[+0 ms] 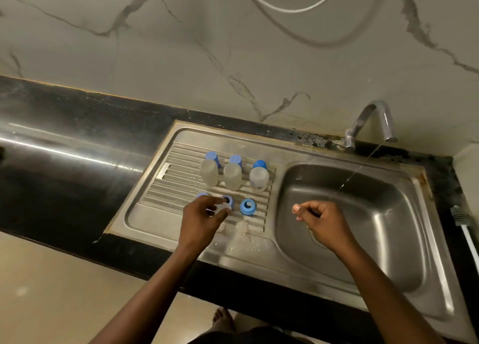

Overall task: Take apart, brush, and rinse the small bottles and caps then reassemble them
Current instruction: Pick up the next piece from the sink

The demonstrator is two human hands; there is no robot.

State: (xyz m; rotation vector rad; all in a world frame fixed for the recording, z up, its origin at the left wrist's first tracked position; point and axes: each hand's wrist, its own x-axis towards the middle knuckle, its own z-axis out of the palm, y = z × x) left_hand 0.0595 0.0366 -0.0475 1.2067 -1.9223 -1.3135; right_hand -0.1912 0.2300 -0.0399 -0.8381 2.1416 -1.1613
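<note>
A stainless-steel sink basin (363,227) is set into a glossy black countertop (64,162), and a ribbed drainboard (160,188) is pressed into the same steel sheet on its left. A curved chrome tap (370,120) is mounted behind the basin, and a thin stream of water (363,167) is released from it. A white hose (293,9) is looped across the marble-veined wall (181,45).

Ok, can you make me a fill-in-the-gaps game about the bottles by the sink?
1. ___ clear bottles stand in a row on the drainboard.
2. The caps behind them are ___.
3. The ___ hand pinches a small clear piece.
Missing words: three, blue, left.
</note>
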